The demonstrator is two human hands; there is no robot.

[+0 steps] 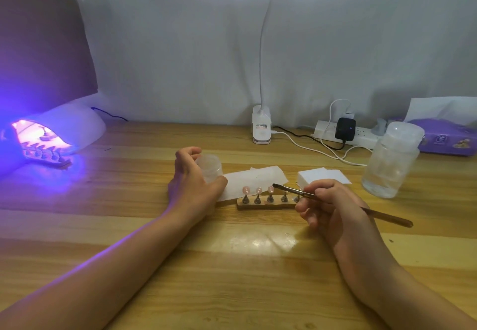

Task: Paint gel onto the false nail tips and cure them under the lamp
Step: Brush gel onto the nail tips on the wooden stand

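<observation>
Near the table's middle, the left hand [196,182] held the gel jar [210,168] at ten o'clock from the nail tips [258,190], and the right hand [327,203] pinched the brush [291,190] beside them, so painting seemed under way and the next move likely needed a soft, steady dab.

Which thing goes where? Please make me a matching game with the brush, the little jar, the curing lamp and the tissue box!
Things:
1. brush
2. little jar
3. curing lamp
4. tissue box

Places:
A. far left of the table, glowing purple
B. far right of the table, near the wall
C. held in the right hand
D. held in the left hand

Pairs: 1-C, 2-D, 3-A, 4-B
</observation>
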